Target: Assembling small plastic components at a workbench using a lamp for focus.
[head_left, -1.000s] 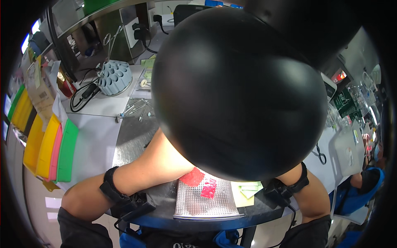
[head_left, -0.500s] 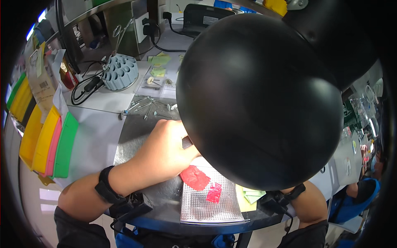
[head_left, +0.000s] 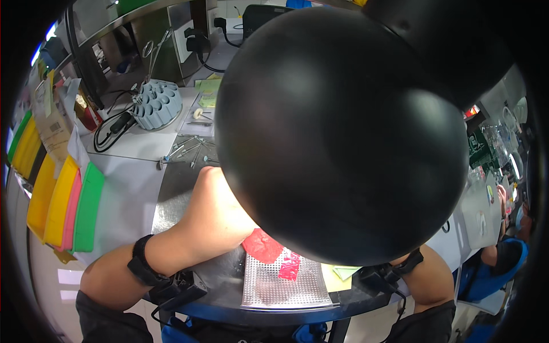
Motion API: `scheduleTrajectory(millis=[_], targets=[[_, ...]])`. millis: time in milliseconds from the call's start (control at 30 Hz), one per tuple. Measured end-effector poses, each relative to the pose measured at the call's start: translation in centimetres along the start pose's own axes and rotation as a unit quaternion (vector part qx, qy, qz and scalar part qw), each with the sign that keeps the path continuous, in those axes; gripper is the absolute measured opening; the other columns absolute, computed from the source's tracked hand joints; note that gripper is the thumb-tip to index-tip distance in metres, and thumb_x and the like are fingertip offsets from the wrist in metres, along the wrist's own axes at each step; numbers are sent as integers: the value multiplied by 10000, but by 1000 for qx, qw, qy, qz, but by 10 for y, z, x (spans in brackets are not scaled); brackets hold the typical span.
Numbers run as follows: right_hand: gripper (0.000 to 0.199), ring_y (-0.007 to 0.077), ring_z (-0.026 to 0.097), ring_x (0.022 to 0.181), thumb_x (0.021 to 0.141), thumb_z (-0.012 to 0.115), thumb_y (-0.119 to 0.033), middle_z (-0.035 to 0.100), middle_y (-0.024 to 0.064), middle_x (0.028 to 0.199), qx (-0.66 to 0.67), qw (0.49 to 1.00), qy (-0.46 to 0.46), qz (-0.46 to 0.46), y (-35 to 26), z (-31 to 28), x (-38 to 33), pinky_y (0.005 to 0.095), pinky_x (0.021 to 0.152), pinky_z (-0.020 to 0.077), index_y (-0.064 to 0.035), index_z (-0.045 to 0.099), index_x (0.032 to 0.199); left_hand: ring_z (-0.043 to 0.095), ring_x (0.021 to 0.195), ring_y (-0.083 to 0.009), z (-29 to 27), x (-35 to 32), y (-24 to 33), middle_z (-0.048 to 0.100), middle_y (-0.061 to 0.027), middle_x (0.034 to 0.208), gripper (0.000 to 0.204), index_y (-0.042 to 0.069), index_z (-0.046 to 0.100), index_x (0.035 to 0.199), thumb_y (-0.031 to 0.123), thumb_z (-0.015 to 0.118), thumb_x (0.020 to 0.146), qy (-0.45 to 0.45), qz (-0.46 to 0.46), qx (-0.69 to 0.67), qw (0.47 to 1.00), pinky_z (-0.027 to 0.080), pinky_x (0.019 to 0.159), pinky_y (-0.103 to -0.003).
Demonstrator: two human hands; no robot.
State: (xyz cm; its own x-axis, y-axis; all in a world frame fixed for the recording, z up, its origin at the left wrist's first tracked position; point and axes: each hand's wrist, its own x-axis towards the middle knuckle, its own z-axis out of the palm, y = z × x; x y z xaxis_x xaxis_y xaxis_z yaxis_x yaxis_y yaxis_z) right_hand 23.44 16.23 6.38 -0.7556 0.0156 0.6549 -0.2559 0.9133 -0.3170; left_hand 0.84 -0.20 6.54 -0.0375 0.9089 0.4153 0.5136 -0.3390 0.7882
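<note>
The left hand (head_left: 214, 208) is rested on the metal surface (head_left: 177, 200) beside a red piece (head_left: 262, 246) kept on the perforated tray (head_left: 286, 286); its fingers and the whole right hand are hidden, so neither grip can be told

A large black dome (head_left: 343, 137) blocks the middle of the view, hiding the right hand entirely, the fingers of the left hand (head_left: 220, 208), and most of the surface (head_left: 183, 194) beneath them.
</note>
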Motion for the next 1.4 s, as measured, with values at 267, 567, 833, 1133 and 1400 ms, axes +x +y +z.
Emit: scheduleTrajectory(millis=[267,567,833,1133,1400], targets=[[472,290,674,1049,766,869,-254,704,110,1166,-8,1000,-17,-13,-6,-2,1,399,929,528,-51,726,1167,695,892,-255,24,-6,-13,712,-143,992,303,-52,641,1060,-20,770,787,104,94,-55,989,555,835,-371],[477,287,687,1012,753,873,-271,712,107,1143,19,999,14,40,-6,4,-6,394,892,541,-52,731,1153,656,1054,-261,31,-8,-44,662,-149,1152,489,-42,558,1211,43,818,806,103,60,-114,986,533,932,-376],[422,288,689,1017,775,852,-184,712,119,1148,54,998,25,32,-2,10,-8,390,889,548,-34,727,1150,625,1130,-261,33,-10,-22,632,-153,1220,583,-40,531,1269,45,846,786,136,62,-66,987,509,985,-387],[454,280,688,1036,771,861,-157,706,125,1174,82,996,13,37,-7,3,-4,385,902,548,-22,716,1180,641,1093,-240,37,-12,-37,658,-130,1181,532,-39,573,1224,26,851,776,104,48,-149,982,523,959,-370],[449,283,686,1055,781,860,-158,707,122,1194,93,994,-25,42,4,5,-15,388,921,543,-26,718,1187,648,1065,-235,35,-9,-38,669,-125,1166,511,-37,590,1207,31,854,775,100,77,-157,980,528,945,-365]])
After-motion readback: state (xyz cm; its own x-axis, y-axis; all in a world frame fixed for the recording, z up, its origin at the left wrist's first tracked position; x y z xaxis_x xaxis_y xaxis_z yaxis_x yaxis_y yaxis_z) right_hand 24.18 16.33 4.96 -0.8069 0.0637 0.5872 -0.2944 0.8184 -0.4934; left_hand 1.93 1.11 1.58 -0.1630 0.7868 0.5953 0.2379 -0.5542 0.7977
